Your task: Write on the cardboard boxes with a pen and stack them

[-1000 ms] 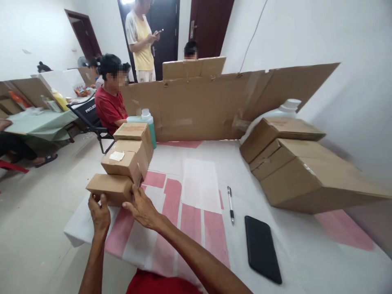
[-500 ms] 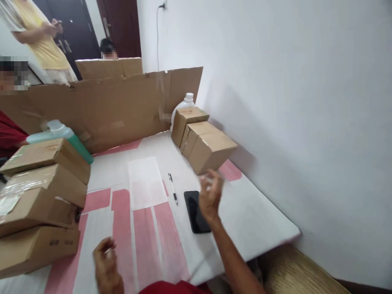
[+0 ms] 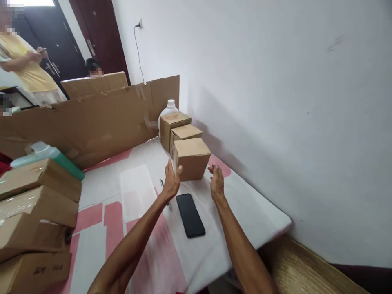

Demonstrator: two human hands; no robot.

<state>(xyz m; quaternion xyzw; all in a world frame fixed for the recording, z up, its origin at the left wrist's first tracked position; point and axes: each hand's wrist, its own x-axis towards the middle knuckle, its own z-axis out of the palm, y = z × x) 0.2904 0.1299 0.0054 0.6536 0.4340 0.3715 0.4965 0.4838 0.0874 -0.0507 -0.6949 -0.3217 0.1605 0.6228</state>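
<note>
While both your arms stretch out over the table (image 3: 260, 212), your hands frame the nearest cardboard box (image 3: 192, 158) of the row by the wall. Your left hand (image 3: 172, 179) is open, fingers spread and raised, with the fingertips at the box's left front edge; it looks to be touching or just short of touching, and I cannot tell which. Your right hand (image 3: 217, 181) is open too, fingers loosely curled, sitting just beside the box's lower right corner with a small gap showing. Neither hand has closed on anything. The box stands upright on the white and pink cloth, between your two hands and slightly beyond them, so it lies ahead of your palms rather than inside them.

Behind that box two more boxes (image 3: 180, 128) stand in a line toward the cardboard screen (image 3: 92, 122), with a white jug (image 3: 169, 109) at the far end. A black phone (image 3: 190, 214) lies flat on the cloth between your forearms, nearer you than the box. A pen (image 3: 162, 184) shows partly under your left wrist. At the left edge a stack of boxes (image 3: 36, 216) stands well apart from your hands, with a green bottle (image 3: 45, 155) lying behind it.
</note>
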